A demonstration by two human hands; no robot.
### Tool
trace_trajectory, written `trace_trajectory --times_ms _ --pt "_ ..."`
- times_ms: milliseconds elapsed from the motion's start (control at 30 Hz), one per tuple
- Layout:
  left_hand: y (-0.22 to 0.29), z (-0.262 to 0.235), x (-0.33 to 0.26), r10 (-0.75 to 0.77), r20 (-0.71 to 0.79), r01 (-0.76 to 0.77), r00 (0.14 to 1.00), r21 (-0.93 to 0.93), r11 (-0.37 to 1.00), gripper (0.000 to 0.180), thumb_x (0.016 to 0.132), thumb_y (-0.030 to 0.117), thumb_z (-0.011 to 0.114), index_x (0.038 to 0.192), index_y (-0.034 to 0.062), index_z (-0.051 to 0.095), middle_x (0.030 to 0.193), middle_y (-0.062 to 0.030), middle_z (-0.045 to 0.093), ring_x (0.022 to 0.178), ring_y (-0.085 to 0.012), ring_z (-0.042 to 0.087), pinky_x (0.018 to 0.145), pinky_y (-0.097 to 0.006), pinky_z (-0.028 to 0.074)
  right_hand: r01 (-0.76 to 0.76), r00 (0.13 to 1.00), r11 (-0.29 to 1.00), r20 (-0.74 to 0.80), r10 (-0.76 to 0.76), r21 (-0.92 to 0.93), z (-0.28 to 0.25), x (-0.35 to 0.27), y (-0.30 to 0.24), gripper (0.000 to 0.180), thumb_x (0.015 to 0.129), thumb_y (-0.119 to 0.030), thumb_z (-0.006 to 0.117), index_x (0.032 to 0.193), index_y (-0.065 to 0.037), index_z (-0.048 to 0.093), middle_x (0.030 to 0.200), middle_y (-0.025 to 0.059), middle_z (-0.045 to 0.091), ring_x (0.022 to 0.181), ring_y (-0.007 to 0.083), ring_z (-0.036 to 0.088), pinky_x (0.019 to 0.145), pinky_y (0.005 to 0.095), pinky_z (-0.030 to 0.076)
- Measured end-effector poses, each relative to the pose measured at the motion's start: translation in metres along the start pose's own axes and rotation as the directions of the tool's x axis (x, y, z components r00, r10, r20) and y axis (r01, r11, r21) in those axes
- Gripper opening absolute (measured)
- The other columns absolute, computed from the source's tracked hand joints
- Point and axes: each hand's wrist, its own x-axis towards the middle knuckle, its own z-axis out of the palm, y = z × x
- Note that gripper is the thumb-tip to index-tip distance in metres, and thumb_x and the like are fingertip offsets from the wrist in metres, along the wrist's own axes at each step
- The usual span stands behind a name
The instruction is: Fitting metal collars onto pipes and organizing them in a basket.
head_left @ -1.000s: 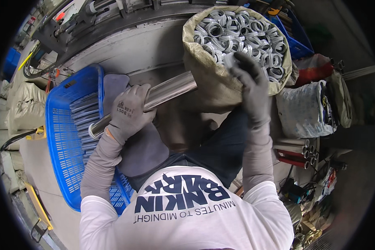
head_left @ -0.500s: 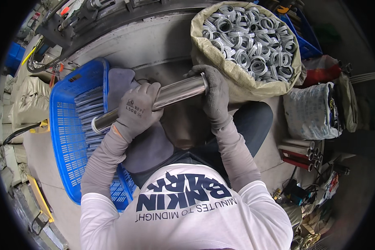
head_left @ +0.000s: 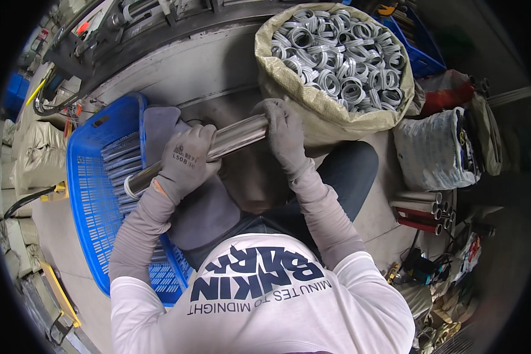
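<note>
A shiny metal tube lies slantwise across my lap, its right end higher in the picture. My left hand, in a grey glove, is wrapped round its middle. My gloved right hand closes over the right end, with the fingers hiding that end and slightly smeared by motion. Around the left end sits a pale ring, over the edge of a blue plastic basket. Many similar-looking tubes lie stacked in the basket.
A woven sack full of metal rings stands ahead on the right. Beside it are a white bag and a stack of tubes. Dark machinery runs along the back; a blue crate stands at far right.
The right hand has shifted to cover the tube's right end, where a rim showed before. My left hand keeps its hold. The whole view has shifted slightly.
</note>
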Motion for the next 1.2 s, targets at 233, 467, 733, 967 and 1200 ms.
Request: trace_trajectory --times_ms 233,467,733,967,1200 --pt "0.000 0.003 0.001 0.041 0.012 -0.042 0.999 0.001 0.999 0.053 0.073 0.023 0.081 0.119 0.0052 0.060 0.100 -0.0149 0.067 0.095 -0.0346 0.068 0.084 -0.046 0.053 -0.014 1.000 1.000 -0.005 0.014 -0.012 -0.001 -0.011 -0.001 0.031 0.107 -0.017 0.047 0.106 0.001 0.073 0.098 0.0122 0.071 0.087 0.0214 0.066 0.083 0.0342 0.051" --pt "-0.011 -0.061 -0.037 -0.121 0.019 0.120 0.992 -0.340 0.933 0.058 0.074 0.018 0.078 0.128 0.0026 0.063 0.100 -0.0161 0.069 0.089 -0.0349 0.068 0.079 -0.042 0.053 0.413 0.770 0.094 0.292 -0.567 -0.906 -0.080 0.006 -0.036 0.031 0.101 -0.019 0.066 0.126 -0.002 0.066 0.132 0.0175 0.065 0.124 0.0330 0.061 0.103 0.0432 0.049" --pt "-0.028 -0.088 -0.047 -0.339 0.113 0.334 0.934 -0.612 0.717 0.061 0.071 0.013 0.082 0.129 0.0006 0.064 0.100 -0.0052 0.063 0.094 -0.0161 0.060 0.087 -0.032 0.048 -0.036 0.999 0.436 -0.025 0.030 -0.899 -0.160 0.042 -0.015 0.046 0.093 -0.052 0.070 0.107 -0.008 0.076 0.105 0.0196 0.072 0.100 0.0383 0.069 0.087 0.0494 0.053" --pt "-0.038 -0.088 -0.039 -0.294 0.077 0.286 0.953 -0.555 0.781 0.061 0.071 0.012 0.081 0.128 0.0014 0.065 0.101 -0.0042 0.063 0.093 -0.0151 0.059 0.087 -0.031 0.047 -0.205 0.971 0.347 -0.146 0.189 -0.915 -0.162 0.048 -0.023 0.050 0.094 -0.054 0.065 0.108 -0.007 0.076 0.110 0.0202 0.073 0.106 0.0394 0.069 0.091 0.0505 0.053" --pt "-0.057 -0.080 -0.001 -0.194 -0.216 0.111 0.957 -0.346 0.932 0.055 0.073 0.016 0.077 0.125 0.0009 0.065 0.104 -0.0150 0.066 0.099 -0.0327 0.066 0.087 -0.041 0.051 -0.165 0.978 0.255 -0.126 0.165 -0.953 -0.175 0.046 -0.023 0.052 0.095 -0.054 0.063 0.110 -0.006 0.076 0.111 0.0209 0.073 0.106 0.0398 0.069 0.090 0.0509 0.053"
